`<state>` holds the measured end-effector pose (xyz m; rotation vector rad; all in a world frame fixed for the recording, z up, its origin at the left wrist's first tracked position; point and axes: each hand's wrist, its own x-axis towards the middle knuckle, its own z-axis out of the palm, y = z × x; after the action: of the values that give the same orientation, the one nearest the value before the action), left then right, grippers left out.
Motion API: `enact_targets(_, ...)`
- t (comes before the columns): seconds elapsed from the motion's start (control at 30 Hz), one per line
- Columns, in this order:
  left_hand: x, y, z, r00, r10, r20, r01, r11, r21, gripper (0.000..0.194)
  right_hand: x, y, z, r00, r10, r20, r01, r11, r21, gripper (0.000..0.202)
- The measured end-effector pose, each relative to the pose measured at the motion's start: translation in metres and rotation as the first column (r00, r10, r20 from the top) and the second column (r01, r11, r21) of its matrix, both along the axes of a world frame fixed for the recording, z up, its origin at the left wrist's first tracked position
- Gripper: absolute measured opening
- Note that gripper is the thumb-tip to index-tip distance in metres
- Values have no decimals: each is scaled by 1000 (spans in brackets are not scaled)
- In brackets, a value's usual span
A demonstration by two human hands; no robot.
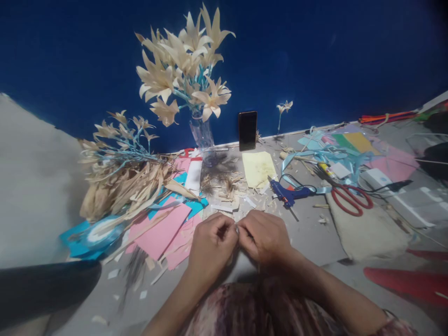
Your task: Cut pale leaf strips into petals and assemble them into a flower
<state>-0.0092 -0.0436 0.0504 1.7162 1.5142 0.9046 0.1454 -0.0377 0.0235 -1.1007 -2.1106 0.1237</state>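
left hand (212, 245) + right hand (263, 238) fingertips pinched together on a tiny piece (237, 229), too small to identify | fingers nearly closed, thumbs meet at the centre | tip: keep pinch tight, work close over table (308, 233) | glue gun (289, 193) beyond right fingers, pink paper (161, 233) left of left fingers

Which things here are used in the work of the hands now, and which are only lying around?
In hand:
left hand and right hand, fingers pinching something small between them, too small to tell.

Lying about:
glue gun
red scissors
phone
vase of flowers
pink paper
yellow sheet
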Motion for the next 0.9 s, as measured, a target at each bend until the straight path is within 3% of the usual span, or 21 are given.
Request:
enact_targets(0.13,1,0,-4,992,19,124,-19,1000,-4,18,-1,0,-1,995,-26,-98,21,998,-53,21)
enact_targets(0.33,3,-1,-6,929,112,353,-59,986,-159,17,-5,-1,1,935,-94,-342,20,977,-213,17)
enact_targets(0.5,5,-3,-8,897,194,397,-105,967,-233,20,-4,-1,5,880,-165,-446,-56,896,-441,16)
enact_targets(0.73,7,-5,-11,947,154,282,-156,988,-14,18,5,0,8,811,-89,-579,-264,827,-497,22)
enact_targets(0.9,13,-6,-17,973,106,205,-149,967,207,16,5,4,2,789,-237,-566,-215,757,-617,13)
